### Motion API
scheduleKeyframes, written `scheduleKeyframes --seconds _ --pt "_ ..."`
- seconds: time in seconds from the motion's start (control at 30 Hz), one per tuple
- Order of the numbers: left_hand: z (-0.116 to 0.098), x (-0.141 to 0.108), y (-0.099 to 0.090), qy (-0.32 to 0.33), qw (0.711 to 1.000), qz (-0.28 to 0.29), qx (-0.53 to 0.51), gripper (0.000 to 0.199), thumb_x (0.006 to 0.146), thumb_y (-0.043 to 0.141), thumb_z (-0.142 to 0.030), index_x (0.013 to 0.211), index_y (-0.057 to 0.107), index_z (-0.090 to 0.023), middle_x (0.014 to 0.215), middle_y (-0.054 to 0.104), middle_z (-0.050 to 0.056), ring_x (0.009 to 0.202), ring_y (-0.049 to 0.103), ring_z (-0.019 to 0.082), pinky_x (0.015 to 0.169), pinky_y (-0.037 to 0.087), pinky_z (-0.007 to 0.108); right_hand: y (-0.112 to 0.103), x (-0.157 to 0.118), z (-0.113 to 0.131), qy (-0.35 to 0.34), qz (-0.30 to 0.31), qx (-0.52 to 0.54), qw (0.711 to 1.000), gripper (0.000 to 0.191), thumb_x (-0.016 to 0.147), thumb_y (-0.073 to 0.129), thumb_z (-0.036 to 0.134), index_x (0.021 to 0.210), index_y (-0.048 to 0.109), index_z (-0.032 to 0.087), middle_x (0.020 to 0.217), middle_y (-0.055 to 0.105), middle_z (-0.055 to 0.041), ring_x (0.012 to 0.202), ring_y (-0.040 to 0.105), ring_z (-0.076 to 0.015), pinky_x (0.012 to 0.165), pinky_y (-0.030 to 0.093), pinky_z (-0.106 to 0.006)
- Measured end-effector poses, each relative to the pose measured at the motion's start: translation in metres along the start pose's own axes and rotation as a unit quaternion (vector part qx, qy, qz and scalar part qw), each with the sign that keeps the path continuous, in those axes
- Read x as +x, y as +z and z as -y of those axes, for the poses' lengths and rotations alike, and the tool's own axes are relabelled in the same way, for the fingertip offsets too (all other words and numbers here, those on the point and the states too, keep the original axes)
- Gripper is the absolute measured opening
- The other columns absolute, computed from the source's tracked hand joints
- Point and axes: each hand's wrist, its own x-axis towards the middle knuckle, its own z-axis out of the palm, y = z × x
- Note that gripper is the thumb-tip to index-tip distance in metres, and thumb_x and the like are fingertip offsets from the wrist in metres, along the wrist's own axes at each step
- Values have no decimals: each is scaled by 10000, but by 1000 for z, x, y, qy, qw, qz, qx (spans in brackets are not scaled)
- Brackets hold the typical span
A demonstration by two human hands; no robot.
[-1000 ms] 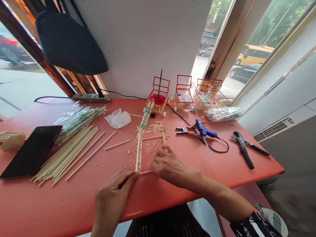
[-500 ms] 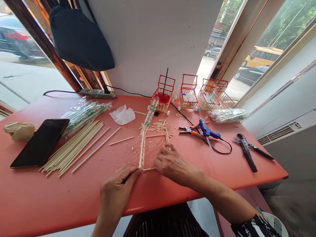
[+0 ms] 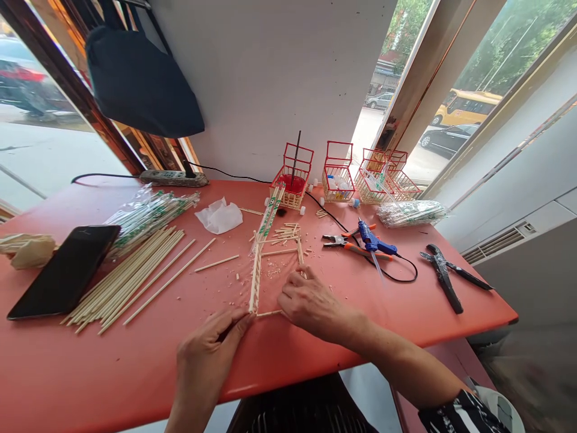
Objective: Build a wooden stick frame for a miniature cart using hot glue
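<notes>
A small frame of pale wooden sticks (image 3: 255,273) stands on the red table in front of me. My left hand (image 3: 211,343) pinches its near left corner between thumb and fingertips. At the near right part, my right hand (image 3: 306,300) has its fingers closed around the frame's right side, hiding that corner. Short cut stick pieces (image 3: 287,231) and crumbs lie in and behind the frame. Just beyond its left side rest wrapped chopsticks (image 3: 271,211). Long bare sticks (image 3: 130,276) lie in a bundle to the left, with a few loose ones beside it.
Right of the frame are pliers (image 3: 338,241), a blue glue gun (image 3: 372,237) with its cord, and black-handled cutters (image 3: 444,278). Small red-trimmed stick carts (image 3: 338,174) line the back. A phone (image 3: 65,270), crumpled tissue (image 3: 219,215) and power strip (image 3: 174,177) are on the left.
The whole view has shifted slightly, so things sit a little further left and lower. Both hands keep their hold at the same places on the frame.
</notes>
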Motion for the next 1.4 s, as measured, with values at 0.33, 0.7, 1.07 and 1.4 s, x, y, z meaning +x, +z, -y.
scheduleKeyframes --seconds 0.33,0.7,1.07,1.4 --pt "-13 2 -4 -1 1000 -3 -9 331 789 641 -594 713 774 -301 791 792 -26 729 743 200 657 568 231 -3 -1 1 0 7 9 1000 127 973 542 70 900 629 128 854 662 -86 950 510 -261 984 337 -443" --pt "-13 2 -5 7 1000 13 -8 297 800 650 -562 723 773 -302 807 793 -31 722 740 192 643 560 227 -5 1 1 2 12 7 1000 136 973 535 63 907 634 129 860 666 -87 957 514 -262 985 341 -443" --pt "-12 2 -4 -5 1000 7 -11 309 801 641 -575 739 776 -304 834 799 -25 755 750 199 673 564 237 -4 1 1 4 20 14 1000 135 980 535 71 923 645 125 877 669 -95 966 506 -257 971 338 -434" --pt "-18 3 -5 2 1000 10 -10 352 820 616 -585 718 765 -283 796 789 -14 712 732 196 635 551 240 0 1 0 6 10 22 1000 162 993 508 70 919 639 130 862 665 -100 953 504 -258 964 337 -440"
